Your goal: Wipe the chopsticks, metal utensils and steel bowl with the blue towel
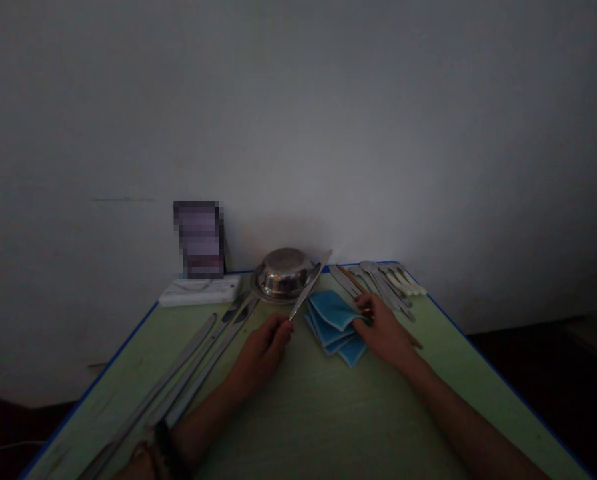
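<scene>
My left hand (264,345) is closed around one end of a metal table knife (307,291), whose far end points up and away to the right, in front of an upturned steel bowl (284,272). To the right, my right hand (384,331) pinches the corner of a blue cloth (334,309). That cloth has several fanned layers, and I cannot tell if they are separate pieces. Its lower layers lie over the green table (338,420). Behind my right fingers are a wooden stick (351,277) and metal knives (342,279), partly hidden.
Several spoons and other cutlery (378,277), some white-handled, lie at the back right. Long metal utensils (181,373) run along the left side, partly under my left forearm. A blurred-out upright screen (201,240) stands on a white block (201,291) against the wall.
</scene>
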Tool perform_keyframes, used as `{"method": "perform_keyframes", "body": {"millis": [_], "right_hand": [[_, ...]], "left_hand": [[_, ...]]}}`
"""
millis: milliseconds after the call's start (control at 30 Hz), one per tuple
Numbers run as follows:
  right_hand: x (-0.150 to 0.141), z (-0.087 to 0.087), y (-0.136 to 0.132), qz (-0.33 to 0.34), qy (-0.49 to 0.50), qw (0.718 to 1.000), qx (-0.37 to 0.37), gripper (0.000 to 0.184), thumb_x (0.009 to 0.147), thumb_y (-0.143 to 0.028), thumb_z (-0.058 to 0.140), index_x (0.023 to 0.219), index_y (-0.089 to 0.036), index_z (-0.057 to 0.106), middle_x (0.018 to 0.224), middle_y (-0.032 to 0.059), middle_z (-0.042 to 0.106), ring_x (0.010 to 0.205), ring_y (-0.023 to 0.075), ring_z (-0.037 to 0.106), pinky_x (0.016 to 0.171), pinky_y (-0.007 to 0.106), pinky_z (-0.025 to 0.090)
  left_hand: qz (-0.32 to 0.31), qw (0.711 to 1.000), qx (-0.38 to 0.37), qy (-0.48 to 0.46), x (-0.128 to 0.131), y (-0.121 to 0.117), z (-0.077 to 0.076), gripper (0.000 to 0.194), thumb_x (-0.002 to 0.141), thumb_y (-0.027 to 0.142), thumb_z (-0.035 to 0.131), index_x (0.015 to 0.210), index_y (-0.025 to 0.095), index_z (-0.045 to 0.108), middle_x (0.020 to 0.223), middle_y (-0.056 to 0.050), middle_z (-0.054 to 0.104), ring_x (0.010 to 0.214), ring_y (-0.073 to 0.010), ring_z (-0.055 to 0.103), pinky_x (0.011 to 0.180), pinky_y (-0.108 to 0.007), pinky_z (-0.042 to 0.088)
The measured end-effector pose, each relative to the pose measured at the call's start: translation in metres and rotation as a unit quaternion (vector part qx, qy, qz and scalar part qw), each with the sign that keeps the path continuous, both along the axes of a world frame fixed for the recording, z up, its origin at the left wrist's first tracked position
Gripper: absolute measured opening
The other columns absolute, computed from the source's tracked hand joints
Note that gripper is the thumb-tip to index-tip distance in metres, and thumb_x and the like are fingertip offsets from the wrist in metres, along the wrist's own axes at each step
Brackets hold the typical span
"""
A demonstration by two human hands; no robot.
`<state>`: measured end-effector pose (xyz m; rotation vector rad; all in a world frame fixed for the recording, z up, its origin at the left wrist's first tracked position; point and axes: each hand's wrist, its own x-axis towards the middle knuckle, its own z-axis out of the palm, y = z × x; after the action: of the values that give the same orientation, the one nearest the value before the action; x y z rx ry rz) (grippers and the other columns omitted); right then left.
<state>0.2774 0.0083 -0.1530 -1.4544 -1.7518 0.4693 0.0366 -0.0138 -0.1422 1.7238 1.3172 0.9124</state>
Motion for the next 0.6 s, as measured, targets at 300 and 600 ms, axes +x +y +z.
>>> {"method": "perform_keyframes", "body": {"millis": [300, 600], "right_hand": [[-0.026, 0.009, -0.024, 0.107, -0.206, 0.969, 0.082, 0.049, 0.075, -0.043, 0.056, 0.119, -0.022, 0.049, 0.119, 0.0107, 0.050, 0.111, 0.0276, 0.044, 0.094, 0.048, 0.037], [-0.016, 0.005, -0.010, -0.003, -0.028, 1.000, 0.014, 0.024, 0.084, -0.034, 0.045, 0.096, -0.018, 0.059, 0.084, 0.0062, 0.064, 0.076, 0.0194, 0.058, 0.072, 0.034, 0.044]], "left_hand": [[0.013, 1.000, 0.001, 0.000, 0.002, 0.001, 0.000, 0.026, 0.085, 0.043, 0.042, 0.074, 0.021, 0.049, 0.057, 0.005, 0.046, 0.051, -0.0137, 0.046, 0.046, -0.023, 0.037], [0.018, 0.999, -0.026, -0.024, 0.005, -0.002, 0.000, 0.023, 0.086, 0.042, 0.042, 0.078, 0.021, 0.048, 0.041, 0.011, 0.041, 0.032, -0.0087, 0.036, 0.035, -0.018, 0.028]]}}
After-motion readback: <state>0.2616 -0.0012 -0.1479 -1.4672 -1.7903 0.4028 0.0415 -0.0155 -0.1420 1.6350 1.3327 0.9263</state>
